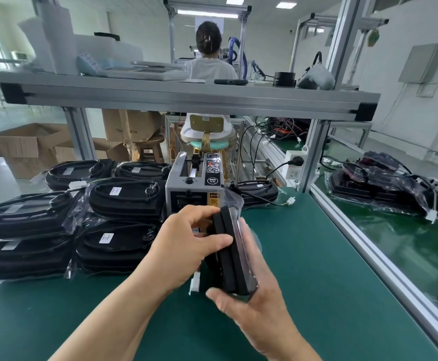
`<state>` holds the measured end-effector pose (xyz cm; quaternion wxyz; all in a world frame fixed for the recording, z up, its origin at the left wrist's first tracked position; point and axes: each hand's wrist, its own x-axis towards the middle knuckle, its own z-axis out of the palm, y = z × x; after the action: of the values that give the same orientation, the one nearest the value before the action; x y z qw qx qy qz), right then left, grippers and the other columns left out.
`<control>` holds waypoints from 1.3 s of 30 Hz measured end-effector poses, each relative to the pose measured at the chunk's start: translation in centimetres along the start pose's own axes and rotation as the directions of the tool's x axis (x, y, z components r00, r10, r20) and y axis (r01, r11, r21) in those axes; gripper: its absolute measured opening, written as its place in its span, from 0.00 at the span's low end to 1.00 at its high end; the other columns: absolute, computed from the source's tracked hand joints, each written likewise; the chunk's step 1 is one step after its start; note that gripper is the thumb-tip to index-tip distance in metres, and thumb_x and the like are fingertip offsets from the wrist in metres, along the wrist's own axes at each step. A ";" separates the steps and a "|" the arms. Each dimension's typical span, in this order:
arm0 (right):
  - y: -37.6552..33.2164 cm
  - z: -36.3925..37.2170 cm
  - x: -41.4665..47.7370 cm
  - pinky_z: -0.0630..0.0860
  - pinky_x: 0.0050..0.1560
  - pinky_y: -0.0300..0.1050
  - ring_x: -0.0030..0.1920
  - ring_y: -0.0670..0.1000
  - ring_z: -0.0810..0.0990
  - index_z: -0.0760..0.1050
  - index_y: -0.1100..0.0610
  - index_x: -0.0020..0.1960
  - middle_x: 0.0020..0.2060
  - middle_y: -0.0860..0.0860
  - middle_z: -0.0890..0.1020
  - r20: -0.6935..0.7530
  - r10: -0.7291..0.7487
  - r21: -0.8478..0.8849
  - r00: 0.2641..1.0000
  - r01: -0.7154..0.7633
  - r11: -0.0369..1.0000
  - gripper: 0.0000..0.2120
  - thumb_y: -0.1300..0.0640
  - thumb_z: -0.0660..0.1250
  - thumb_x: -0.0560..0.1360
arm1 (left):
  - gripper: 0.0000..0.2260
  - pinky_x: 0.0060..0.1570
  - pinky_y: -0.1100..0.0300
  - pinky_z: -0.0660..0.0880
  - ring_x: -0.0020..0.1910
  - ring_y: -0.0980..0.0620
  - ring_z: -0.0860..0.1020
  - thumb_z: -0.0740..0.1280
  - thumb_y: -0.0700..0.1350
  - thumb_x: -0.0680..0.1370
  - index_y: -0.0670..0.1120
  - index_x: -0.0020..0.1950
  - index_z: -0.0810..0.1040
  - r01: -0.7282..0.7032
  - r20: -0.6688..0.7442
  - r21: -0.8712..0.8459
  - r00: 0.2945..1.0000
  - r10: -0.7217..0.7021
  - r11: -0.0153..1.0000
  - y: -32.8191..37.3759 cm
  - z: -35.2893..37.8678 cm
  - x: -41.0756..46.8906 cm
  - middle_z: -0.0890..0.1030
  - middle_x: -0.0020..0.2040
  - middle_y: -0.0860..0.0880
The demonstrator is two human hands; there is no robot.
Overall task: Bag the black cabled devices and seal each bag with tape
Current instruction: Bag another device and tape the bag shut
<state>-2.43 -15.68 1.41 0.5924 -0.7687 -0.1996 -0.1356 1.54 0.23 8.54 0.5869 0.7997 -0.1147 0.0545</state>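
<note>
A black cabled device (pixel 232 252) in a clear plastic bag stands on edge above the green mat, held between both hands. My left hand (pixel 186 246) grips its upper left side, thumb across the edge. My right hand (pixel 249 303) cups the lower end from below and the right. A white connector (pixel 195 282) on the device's cable hangs under my left hand. The grey tape dispenser (pixel 194 183) stands just behind the device. One unbagged black device (pixel 254 190) with its cable lies right of the dispenser.
Stacks of bagged black devices (pixel 64 217) fill the left of the green mat (pixel 303 269). An aluminium rail (pixel 363 235) borders the right, with more bagged devices (pixel 384 183) beyond it. A shelf beam (pixel 186 97) runs overhead; a person sits with their back turned behind it.
</note>
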 end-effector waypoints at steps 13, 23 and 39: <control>-0.6 -2.7 -4.9 0.71 0.70 0.60 0.70 0.33 0.68 0.69 0.42 0.71 0.68 0.26 0.69 -0.075 0.099 -0.101 0.992 -0.106 0.989 0.28 0.55 0.65 0.71 | 0.27 0.60 0.71 0.68 0.62 0.59 0.76 0.81 0.48 0.65 0.62 0.61 0.78 -0.337 0.075 0.225 0.942 0.328 0.914 -3.4 0.8 -4.9 0.76 0.60 0.63; -3.3 1.2 -6.2 0.71 0.63 0.35 0.68 0.48 0.73 0.72 0.69 0.68 0.68 0.57 0.76 -0.252 -0.195 -0.595 0.948 0.007 0.804 0.38 0.50 0.75 0.64 | 0.25 0.53 0.77 0.69 0.54 0.63 0.76 0.82 0.37 0.63 0.50 0.57 0.82 -0.340 0.004 0.294 0.935 0.355 0.893 -4.2 2.3 -6.9 0.73 0.54 0.64; -2.9 1.7 -6.1 0.78 0.58 0.38 0.59 0.44 0.83 0.84 0.48 0.57 0.53 0.42 0.86 -0.491 0.267 0.261 0.829 -0.152 0.953 0.16 0.42 0.63 0.77 | 0.21 0.52 0.76 0.70 0.53 0.61 0.78 0.82 0.39 0.64 0.47 0.54 0.82 -0.352 0.036 0.282 0.933 0.357 0.893 -3.8 2.3 -6.9 0.73 0.53 0.62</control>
<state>-9.19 -14.26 0.70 0.7135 -0.6531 0.0409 -0.2504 -4.25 -0.05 2.77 0.4473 0.8406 -0.2447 0.1829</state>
